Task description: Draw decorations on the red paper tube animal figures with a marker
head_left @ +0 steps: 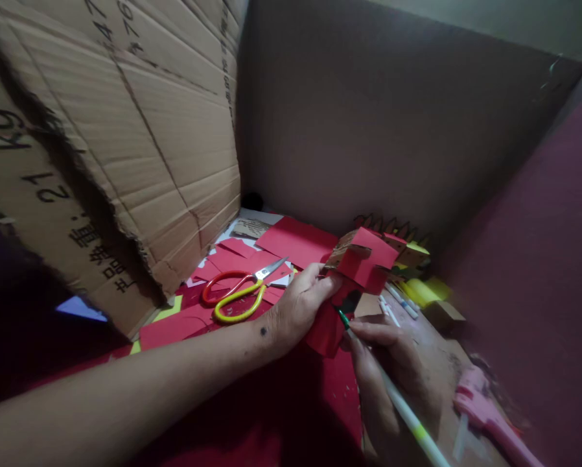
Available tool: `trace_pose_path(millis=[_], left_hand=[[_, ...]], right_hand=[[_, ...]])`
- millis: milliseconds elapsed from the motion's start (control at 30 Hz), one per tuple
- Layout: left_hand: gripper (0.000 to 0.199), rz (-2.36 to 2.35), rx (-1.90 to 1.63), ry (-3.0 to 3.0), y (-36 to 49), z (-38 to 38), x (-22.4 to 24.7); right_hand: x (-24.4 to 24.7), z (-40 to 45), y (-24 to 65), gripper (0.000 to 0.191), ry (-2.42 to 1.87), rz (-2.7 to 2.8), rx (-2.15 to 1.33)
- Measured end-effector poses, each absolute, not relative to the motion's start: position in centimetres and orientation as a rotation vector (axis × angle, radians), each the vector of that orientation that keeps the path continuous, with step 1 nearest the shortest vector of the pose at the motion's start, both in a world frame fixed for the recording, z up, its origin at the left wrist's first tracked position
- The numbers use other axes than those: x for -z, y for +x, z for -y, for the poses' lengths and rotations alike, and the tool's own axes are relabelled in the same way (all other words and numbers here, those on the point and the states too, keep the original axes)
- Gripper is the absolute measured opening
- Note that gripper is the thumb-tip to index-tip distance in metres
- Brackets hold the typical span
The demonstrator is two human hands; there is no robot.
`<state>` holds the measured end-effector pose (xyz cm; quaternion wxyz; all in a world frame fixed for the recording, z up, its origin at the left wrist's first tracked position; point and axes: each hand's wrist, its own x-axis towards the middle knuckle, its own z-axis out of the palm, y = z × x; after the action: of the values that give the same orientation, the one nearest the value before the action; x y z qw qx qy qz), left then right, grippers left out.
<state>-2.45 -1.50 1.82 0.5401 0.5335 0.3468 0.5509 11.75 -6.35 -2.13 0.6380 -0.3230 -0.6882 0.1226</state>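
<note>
A red paper and cardboard figure (369,258) is gripped at its left side by my left hand (303,303), whose fingers are partly hidden behind it. Its squarish upper part has brown cardboard on the left, and red paper hangs below with a dark patch. My right hand (393,370) is closed around a white brush-like tool (404,408) with a green end. That green tip meets the lower red paper near the dark patch. Scissors (237,295) with one red and one yellow handle lie left of my left hand, blades slightly apart.
Red paper pieces (295,241) spread over the table. A big cardboard sheet (174,117) stands at the left. White pens (402,301), a yellow roll (424,292) and a pink glue gun (485,405) lie at the right. Spiky cardboard pieces (393,227) are behind the figure.
</note>
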Motion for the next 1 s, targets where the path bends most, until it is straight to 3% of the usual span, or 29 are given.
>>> trace_pose_path(millis=[333, 600, 1000], left_hand=[[0.037, -0.813, -1.297, 1.293, -2.4, 1.5, -1.7], [0.026, -0.849, -1.301, 1.278, -2.3, 1.6, -1.9], [0.03, -0.816, -1.321, 1.278, -2.5, 1.3, -1.9]], right_hand=[[2.4, 6.5, 11.8, 0.015, -0.805, 1.548, -0.347], [1.9, 6.0, 12.0, 0.025, -0.683, 1.633, -0.287], [1.3, 5.8, 12.0, 0.021, -0.661, 1.651, -0.3]])
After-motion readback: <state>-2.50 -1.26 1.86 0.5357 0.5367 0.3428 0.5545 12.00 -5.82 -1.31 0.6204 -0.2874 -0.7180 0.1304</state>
